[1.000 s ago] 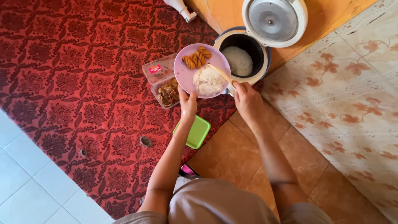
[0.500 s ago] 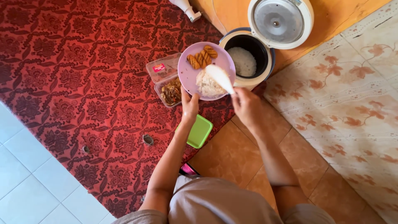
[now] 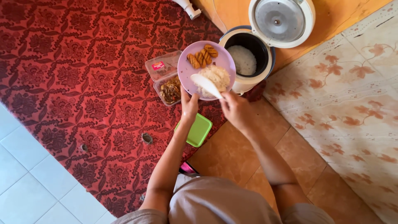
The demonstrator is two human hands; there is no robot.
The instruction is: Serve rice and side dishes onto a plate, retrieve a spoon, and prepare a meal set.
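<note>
- The left hand (image 3: 189, 105) is holding a lilac plate (image 3: 187, 74) by its near edge, its grip pinching the rim with the thumb lying on top.
- The plate is being held in the air, level, partly over the near-left rim of the open rice cooker (image 3: 248, 56) and above the red patterned carpet (image 3: 74, 83).
- On the plate a mound of white rice (image 3: 219, 75) is sitting toward the near side, and a few browned, grilled pieces (image 3: 202, 57) are lying at the far edge.
- The right hand (image 3: 234, 110) is gripping the handle of a white rice paddle (image 3: 205, 85), fingers closed around it; the paddle blade is lying over the near part of the rice.
- The cooker's lid (image 3: 281, 20) is standing flipped open, and white rice is showing inside the dark pot.
- Just left of the plate, a clear plastic container (image 3: 169, 90) with dark cooked food is resting on the carpet, its lid (image 3: 159, 66) beside it.
- A green square lid (image 3: 199, 130) is lying on the carpet's edge beneath the left forearm.
- The person's arms are reaching forward from a beige garment (image 3: 215, 203) over brown floor tiles (image 3: 232, 153).
</note>
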